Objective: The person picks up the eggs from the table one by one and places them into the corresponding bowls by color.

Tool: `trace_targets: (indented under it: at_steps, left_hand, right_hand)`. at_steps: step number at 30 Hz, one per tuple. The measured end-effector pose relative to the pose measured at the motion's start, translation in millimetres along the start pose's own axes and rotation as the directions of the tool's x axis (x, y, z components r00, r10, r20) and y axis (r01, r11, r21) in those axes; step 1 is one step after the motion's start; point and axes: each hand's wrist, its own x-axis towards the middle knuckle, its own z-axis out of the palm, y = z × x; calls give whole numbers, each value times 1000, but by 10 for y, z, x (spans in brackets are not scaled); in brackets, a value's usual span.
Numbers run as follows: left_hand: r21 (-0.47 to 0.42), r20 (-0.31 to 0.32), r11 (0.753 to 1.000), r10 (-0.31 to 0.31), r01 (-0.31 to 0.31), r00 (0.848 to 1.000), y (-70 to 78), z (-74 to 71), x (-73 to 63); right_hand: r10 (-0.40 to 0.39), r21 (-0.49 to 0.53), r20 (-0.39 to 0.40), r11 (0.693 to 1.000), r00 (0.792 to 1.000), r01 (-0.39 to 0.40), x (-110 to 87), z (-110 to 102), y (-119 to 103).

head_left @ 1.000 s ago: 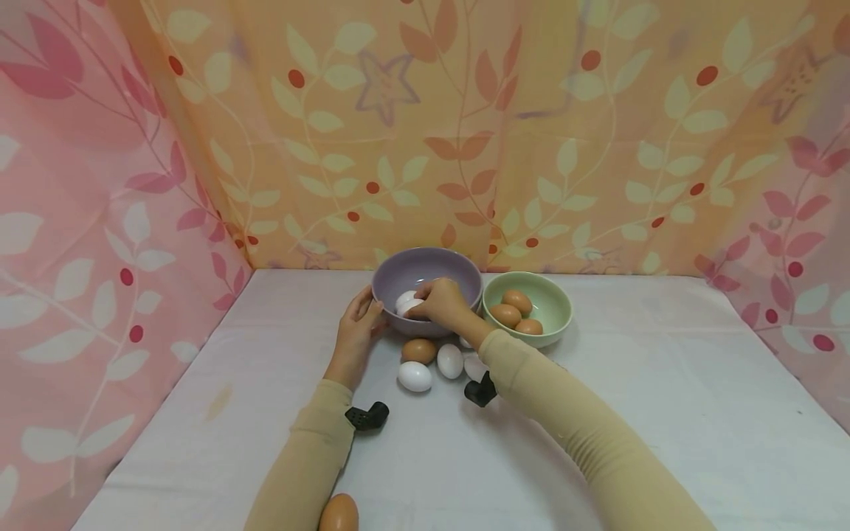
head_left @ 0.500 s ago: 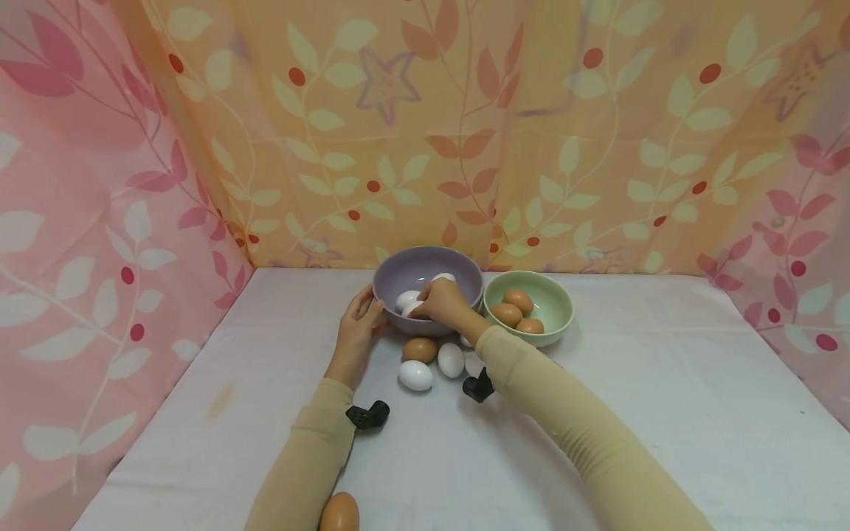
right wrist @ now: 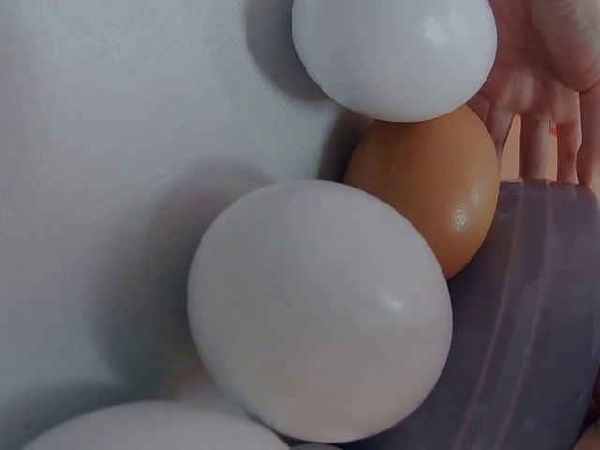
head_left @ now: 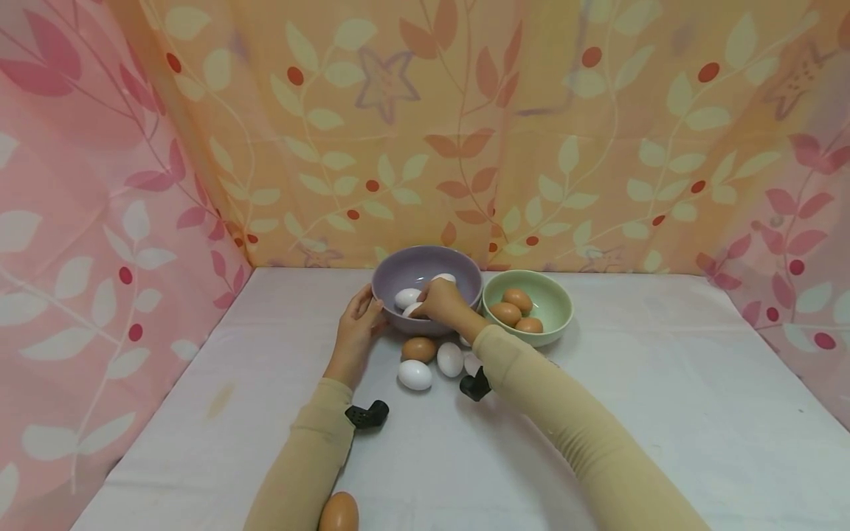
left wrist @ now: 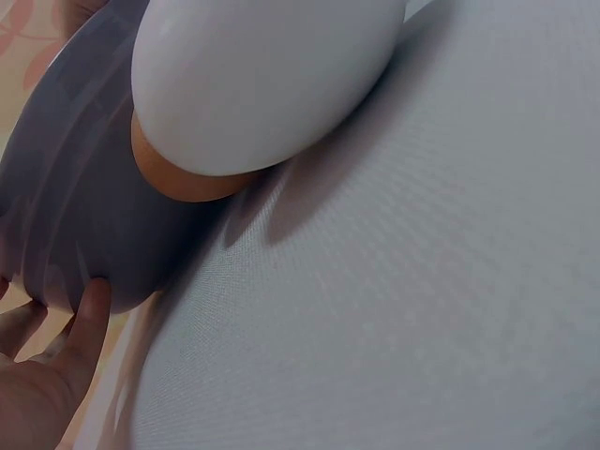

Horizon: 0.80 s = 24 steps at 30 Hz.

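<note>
A purple bowl (head_left: 425,264) stands at the back of the table, with several white eggs (head_left: 408,299) in it. My right hand (head_left: 446,304) reaches over its front rim and pinches a white egg (head_left: 412,310) between thumb and fingers. Another white egg (head_left: 443,278) shows behind the knuckles. At the bowl's left side, my left hand (head_left: 357,330) touches the outer wall with extended fingers and thumb. In front of the bowl lie a brown egg (head_left: 419,349), a white egg (head_left: 415,375) and another white egg (head_left: 450,360); more white ones are partly hidden by my right arm.
A light green bowl (head_left: 554,304) with three brown eggs (head_left: 506,315) stands right beside the purple one. One brown egg (head_left: 340,512) lies at the near edge, by my left forearm. A floral curtain (head_left: 425,133) hangs behind the white-covered table (head_left: 664,369).
A white egg has come into sight behind my right knuckles inside the purple bowl. The right wrist has shifted slightly left; my left hand stays put.
</note>
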Motion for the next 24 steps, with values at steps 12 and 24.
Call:
trace_targets:
  at_steps: [12, 24]
  left_hand:
    - [6, 2, 1000, 9, -9, 1000, -12, -5, 23]
    - [7, 9, 1000, 7, -7, 1000, -6, -18, 11]
  right_hand:
    - [2, -56, -16, 998, 1000, -2, 2, 11, -16]
    - [-39, 374, -184, 921, 982, 107, -292, -7, -22]
